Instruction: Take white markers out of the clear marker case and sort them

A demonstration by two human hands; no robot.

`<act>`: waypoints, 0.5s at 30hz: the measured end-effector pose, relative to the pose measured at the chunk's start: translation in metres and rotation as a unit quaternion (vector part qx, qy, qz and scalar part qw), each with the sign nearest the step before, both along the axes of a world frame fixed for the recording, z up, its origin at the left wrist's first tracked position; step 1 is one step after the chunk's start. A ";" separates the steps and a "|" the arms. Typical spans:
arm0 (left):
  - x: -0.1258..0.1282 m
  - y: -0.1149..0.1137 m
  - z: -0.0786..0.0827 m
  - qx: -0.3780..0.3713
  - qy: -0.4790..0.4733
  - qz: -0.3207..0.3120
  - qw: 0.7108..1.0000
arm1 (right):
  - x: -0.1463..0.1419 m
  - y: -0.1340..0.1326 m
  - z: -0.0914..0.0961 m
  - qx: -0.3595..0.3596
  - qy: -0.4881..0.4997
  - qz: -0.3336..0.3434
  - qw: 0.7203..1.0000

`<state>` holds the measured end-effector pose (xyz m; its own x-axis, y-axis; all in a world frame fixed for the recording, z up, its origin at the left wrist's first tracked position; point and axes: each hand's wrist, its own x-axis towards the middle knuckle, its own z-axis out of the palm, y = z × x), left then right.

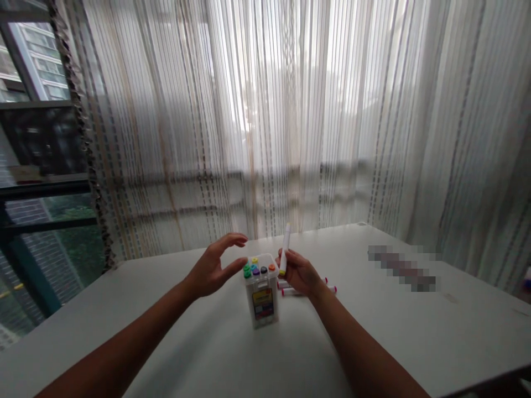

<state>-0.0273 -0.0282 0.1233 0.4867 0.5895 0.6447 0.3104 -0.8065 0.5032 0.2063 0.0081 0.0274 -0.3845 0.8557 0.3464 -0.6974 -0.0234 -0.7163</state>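
Note:
A clear plastic marker case (262,304) stands upright on the table, with several markers inside showing green, blue, yellow, purple, black and orange ends at its top. My left hand (214,266) is at the case's left side, thumb and fingers apart and nothing between them; the thumb tip is close to the rim, and I cannot tell if it touches. Just right of the case, my right hand (299,271) grips a white marker (285,249) with yellow ends, held nearly upright. Beneath and behind that hand lie white markers (292,291) with pink-red ends, partly hidden by it.
The white table (199,354) reaches back to a sheer striped curtain (265,121). On the table's right side lies a blurred-out, pixelated item (402,268). A window (43,61) shows at the left, beside the curtain's edge.

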 end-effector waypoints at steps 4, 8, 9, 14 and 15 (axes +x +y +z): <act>0.021 0.000 -0.022 -0.027 -0.009 -0.026 0.999 | 0.001 -0.001 0.002 -0.002 0.002 -0.009 1.000; 0.035 0.004 -0.058 -0.092 -0.138 -0.037 0.986 | 0.002 -0.003 0.005 -0.004 -0.002 -0.011 1.000; 0.038 0.004 -0.066 -0.108 -0.173 -0.042 0.978 | 0.002 -0.004 0.006 -0.006 -0.002 -0.013 1.000; 0.045 0.002 -0.095 -0.141 -0.249 -0.014 0.958 | 0.007 -0.010 0.020 0.005 -0.004 -0.070 0.998; 0.046 0.001 -0.099 -0.151 -0.249 -0.007 0.957 | 0.008 -0.012 0.027 0.017 -0.009 -0.094 0.995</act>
